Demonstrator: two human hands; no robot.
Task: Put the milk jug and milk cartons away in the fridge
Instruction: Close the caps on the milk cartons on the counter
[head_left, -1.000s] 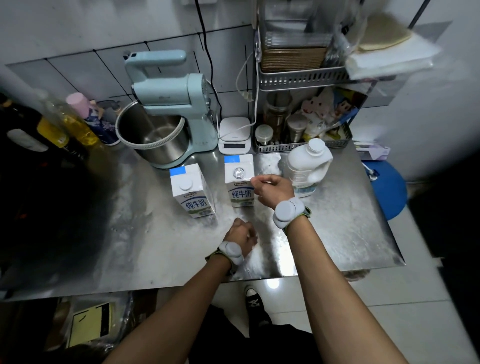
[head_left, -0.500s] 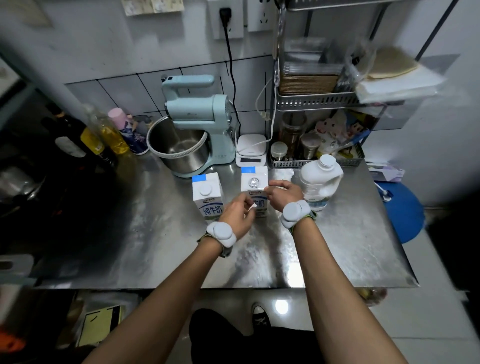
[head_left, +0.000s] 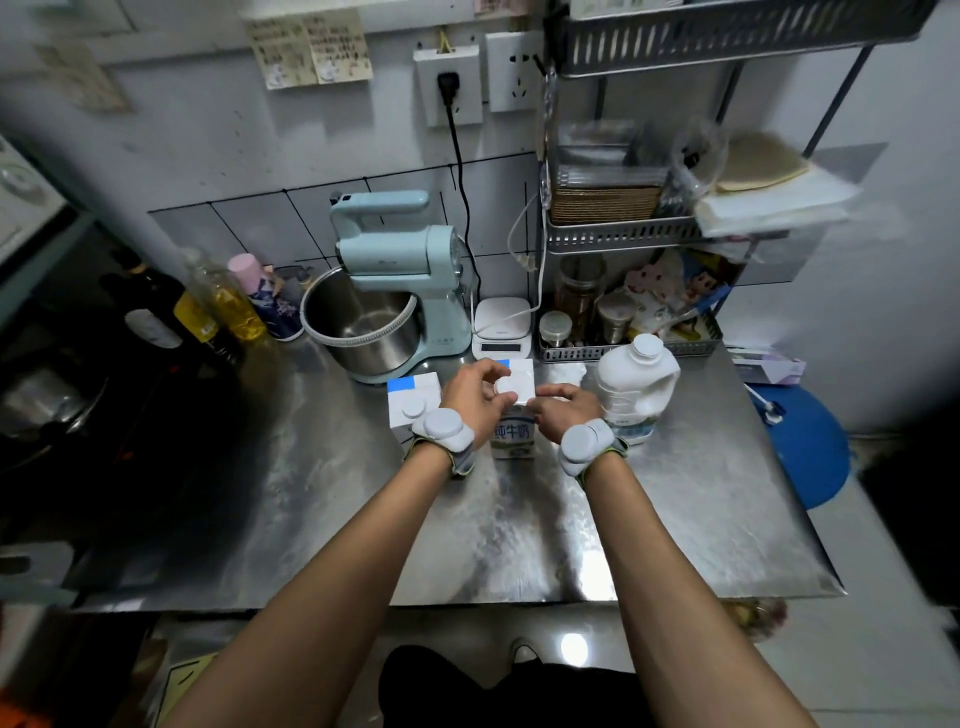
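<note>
Both hands' fingers pinch middle carton (head_left: 514, 434) top: left hand (head_left: 475, 395), right hand (head_left: 563, 408); cap half hidden.

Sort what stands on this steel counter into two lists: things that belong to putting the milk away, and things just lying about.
Belongs to the job:
white plastic milk jug
middle white-and-blue milk carton, both hands on its top
left white-and-blue milk carton

Just lying about:
pale blue stand mixer with steel bowl
small white kitchen scale
yellow oil bottle
grey wire rack
</note>
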